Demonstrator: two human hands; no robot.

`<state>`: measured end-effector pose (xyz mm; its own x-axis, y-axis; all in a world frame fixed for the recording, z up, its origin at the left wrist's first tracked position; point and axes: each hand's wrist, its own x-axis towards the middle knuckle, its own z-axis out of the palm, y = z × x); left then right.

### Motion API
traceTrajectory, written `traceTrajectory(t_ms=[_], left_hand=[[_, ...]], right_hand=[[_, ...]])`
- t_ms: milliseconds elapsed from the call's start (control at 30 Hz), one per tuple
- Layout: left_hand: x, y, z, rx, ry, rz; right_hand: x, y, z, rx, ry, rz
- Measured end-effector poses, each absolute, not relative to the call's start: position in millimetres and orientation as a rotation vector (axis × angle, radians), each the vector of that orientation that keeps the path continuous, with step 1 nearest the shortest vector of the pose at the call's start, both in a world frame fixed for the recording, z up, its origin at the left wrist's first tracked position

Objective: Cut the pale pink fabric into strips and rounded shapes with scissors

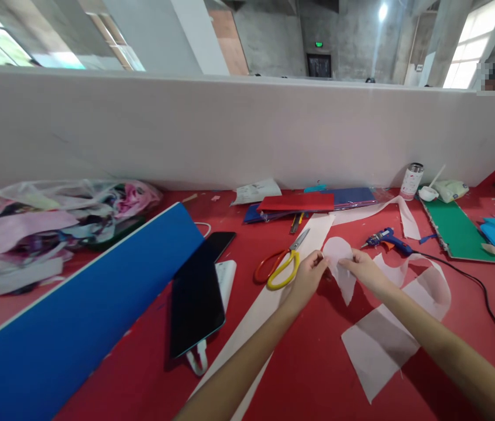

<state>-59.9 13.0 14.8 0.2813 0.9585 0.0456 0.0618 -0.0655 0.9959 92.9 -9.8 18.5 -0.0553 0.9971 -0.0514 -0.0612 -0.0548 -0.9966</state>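
Left hand and right hand nearly meet, each grip pinched.

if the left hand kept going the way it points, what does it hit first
The left hand pinches the pale cut-out, so that comes first; beyond it, probably the white strip, though depth is unclear.

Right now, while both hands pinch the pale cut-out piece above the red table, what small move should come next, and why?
Probably let the left hand keep its pinch on the pale cut-out piece and free the right hand toward the glue gun. The gun lies just behind that hand, while the piece hangs loose, its tip pointing down at the red table.
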Motion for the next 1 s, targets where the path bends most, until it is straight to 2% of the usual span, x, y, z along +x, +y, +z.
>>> traceTrajectory(t_ms=[600, 800, 1000], left_hand=[[-64, 11, 8, 1.393, 1.037, 1.089], [-65, 11, 6, 1.459, 0.989, 0.933], [-73, 14, 16, 1.584, 1.123, 0.925]], right_hand=[[96, -20, 21, -1.243, -1.242, 1.333], [101, -21, 18, -1.219, -1.167, 1.452], [106, -22, 21, -1.376, -1.240, 1.182]])
